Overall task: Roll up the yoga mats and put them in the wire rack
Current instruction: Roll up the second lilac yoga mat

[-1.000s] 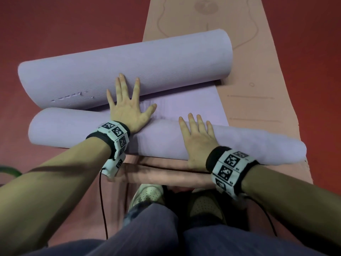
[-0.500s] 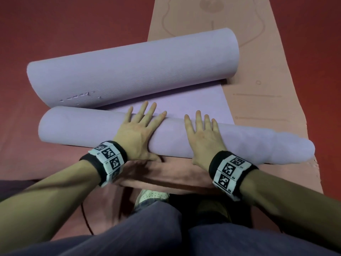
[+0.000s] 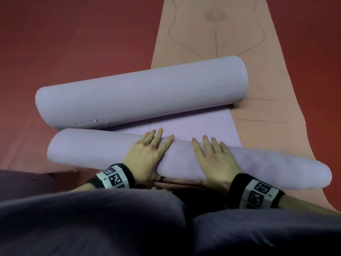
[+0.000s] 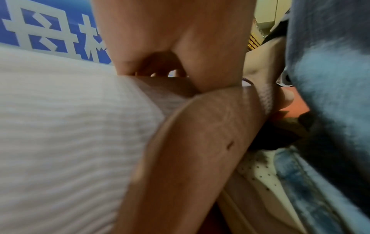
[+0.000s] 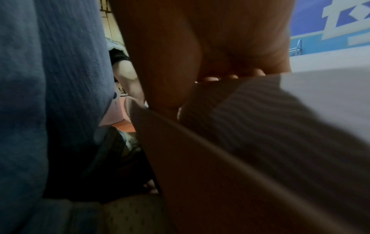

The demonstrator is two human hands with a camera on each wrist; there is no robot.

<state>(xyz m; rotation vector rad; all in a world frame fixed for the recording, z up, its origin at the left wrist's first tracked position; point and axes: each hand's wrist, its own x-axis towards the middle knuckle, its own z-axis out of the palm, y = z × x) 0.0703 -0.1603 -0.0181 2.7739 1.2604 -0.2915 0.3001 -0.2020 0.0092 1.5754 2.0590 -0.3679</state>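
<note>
A lilac yoga mat lies across a flat peach mat (image 3: 258, 74) on the red floor. Its near part is a tight roll (image 3: 96, 148), its far end a fatter loose roll (image 3: 144, 93), and a narrow flat strip (image 3: 199, 124) lies between them. Both my hands press flat on top of the near roll, fingers straight and pointing away. My left hand (image 3: 147, 152) sits left of centre with its thumb down the near side; my right hand (image 3: 214, 156) is beside it. The wrist views show each palm on ribbed mat (image 4: 60, 126) (image 5: 280, 126). No wire rack is in view.
My knees in dark trousers (image 3: 92, 218) fill the bottom of the head view, close behind the near roll. A white perforated shoe (image 4: 260, 174) sits just under my left hand. Red floor (image 3: 73, 43) spreads to the left and far right.
The near roll has moved forward toward the far roll, so the flat strip between them is narrower. My left hand came back from the strip onto the roll's top.
</note>
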